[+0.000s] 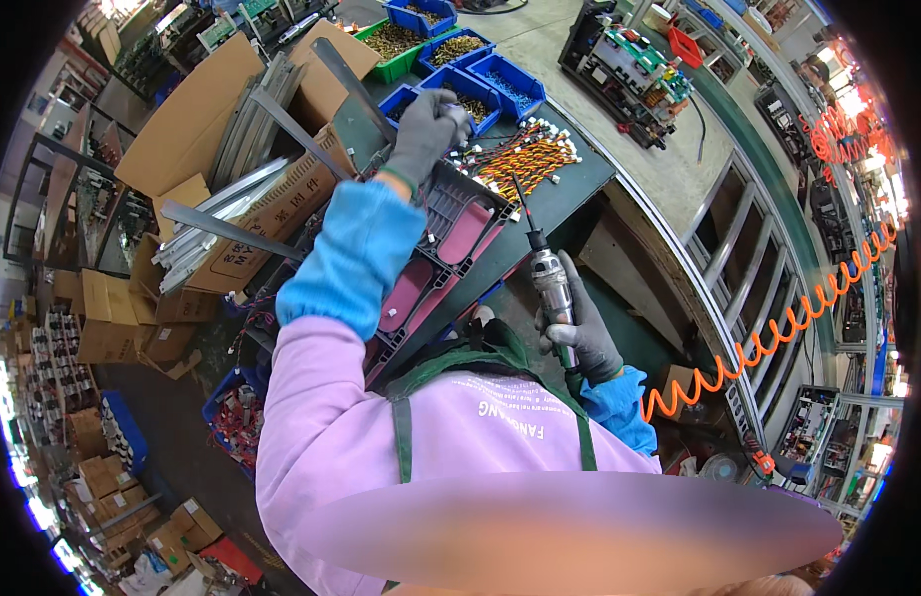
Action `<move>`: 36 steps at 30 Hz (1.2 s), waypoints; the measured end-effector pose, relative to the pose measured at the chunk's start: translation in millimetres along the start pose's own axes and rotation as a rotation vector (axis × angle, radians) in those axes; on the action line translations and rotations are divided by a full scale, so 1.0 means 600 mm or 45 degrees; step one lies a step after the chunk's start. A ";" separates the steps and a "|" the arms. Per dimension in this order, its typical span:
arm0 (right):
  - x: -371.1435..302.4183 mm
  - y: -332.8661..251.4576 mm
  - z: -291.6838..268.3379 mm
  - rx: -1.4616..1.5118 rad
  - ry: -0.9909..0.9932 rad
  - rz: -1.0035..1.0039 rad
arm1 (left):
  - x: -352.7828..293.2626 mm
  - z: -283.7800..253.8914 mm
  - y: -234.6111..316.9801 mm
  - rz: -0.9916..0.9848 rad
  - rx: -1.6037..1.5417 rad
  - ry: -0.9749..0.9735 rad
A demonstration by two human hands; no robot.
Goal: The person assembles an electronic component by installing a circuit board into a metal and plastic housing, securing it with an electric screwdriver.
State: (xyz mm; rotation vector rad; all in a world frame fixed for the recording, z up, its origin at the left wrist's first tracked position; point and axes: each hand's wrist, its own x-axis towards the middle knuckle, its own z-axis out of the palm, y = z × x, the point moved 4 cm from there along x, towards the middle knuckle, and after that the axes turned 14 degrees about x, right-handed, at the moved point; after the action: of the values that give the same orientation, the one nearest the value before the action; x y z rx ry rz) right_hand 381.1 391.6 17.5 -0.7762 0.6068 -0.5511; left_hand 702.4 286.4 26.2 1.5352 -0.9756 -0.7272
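In a grey glove, my left hand [427, 131] is curled over the near edge of the blue screw bins [472, 94], above the far end of a black plastic frame. What its fingers hold, if anything, is too small to make out. My right hand [586, 333], gloved as well, is wrapped round a power screwdriver [553, 286] with a metal body, held upright at my right. Its long thin bit points away from me, towards a bundle of red, yellow and black wires [535, 164] with white connectors. The black frame with pink panels [467, 233] lies between my arms on the dark green bench.
A cardboard box [272, 223] of grey metal strips stands left of the frame. A green bin [389, 62] of screws sits behind the blue ones. An orange coiled hose [768, 343] stretches across the right. An opened machine with circuit boards [634, 79] is at the far right.
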 end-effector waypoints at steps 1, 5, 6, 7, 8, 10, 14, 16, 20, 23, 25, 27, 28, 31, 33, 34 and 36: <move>-0.002 -0.008 0.017 0.073 -0.037 0.040 | -0.047 -0.004 0.022 -0.064 -0.051 -0.070; 0.013 -0.022 0.075 -0.193 -0.205 0.065 | -0.154 -0.052 0.008 -0.362 -0.610 -0.122; 0.024 -0.017 0.080 -0.191 -0.218 0.074 | -0.169 -0.063 0.002 -0.385 -0.766 -0.121; 0.035 -0.012 0.088 -0.306 -0.302 0.018 | -0.180 -0.073 -0.005 -0.406 -0.923 -0.122; 0.041 -0.006 0.098 -0.420 -0.385 -0.039 | -0.189 -0.084 -0.015 -0.407 -0.920 -0.108; 0.048 0.002 0.116 -0.487 -0.419 -0.030 | -0.207 -0.101 -0.013 -0.320 -0.905 -0.195; 0.055 0.019 0.139 -0.498 -0.444 0.079 | -0.233 -0.139 -0.010 -0.320 -0.687 -0.028; 0.056 0.022 0.149 -0.517 -0.448 0.094 | -0.236 -0.159 -0.012 -0.310 -0.530 -0.039; 0.061 0.024 0.159 -0.631 -0.445 0.212 | -0.240 -0.202 0.009 -0.222 0.110 -0.154; 0.071 0.043 0.148 -0.660 -0.545 0.190 | -0.240 -0.232 0.015 -0.213 0.384 -0.325; 0.071 0.045 0.165 -0.379 -0.618 0.270 | -0.243 -0.248 0.021 -0.193 0.350 -0.385; 0.076 0.051 0.171 -0.316 -0.630 0.318 | -0.249 -0.254 0.020 -0.174 0.311 -0.445; 0.079 0.054 0.174 -0.250 -0.635 0.361 | -0.254 -0.257 0.018 -0.183 0.251 -0.368; 0.092 0.060 0.191 -0.216 -0.626 0.399 | -0.276 -0.257 0.017 -0.191 0.081 -0.126; 0.102 0.068 0.194 -0.190 -0.640 0.403 | -0.301 -0.257 0.050 -0.146 0.000 0.035; 0.105 0.069 0.194 -0.167 -0.630 0.393 | -0.324 -0.270 0.066 -0.121 0.107 -0.035; 0.119 0.065 0.189 -0.149 -0.610 0.369 | -0.368 -0.329 0.095 -0.161 0.206 -0.223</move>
State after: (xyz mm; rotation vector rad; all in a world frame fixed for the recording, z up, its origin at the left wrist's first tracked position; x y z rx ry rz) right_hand 516.6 421.6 30.2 -0.8756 0.2985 -0.0544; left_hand 757.7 572.0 106.3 1.7077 -1.0963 -0.9025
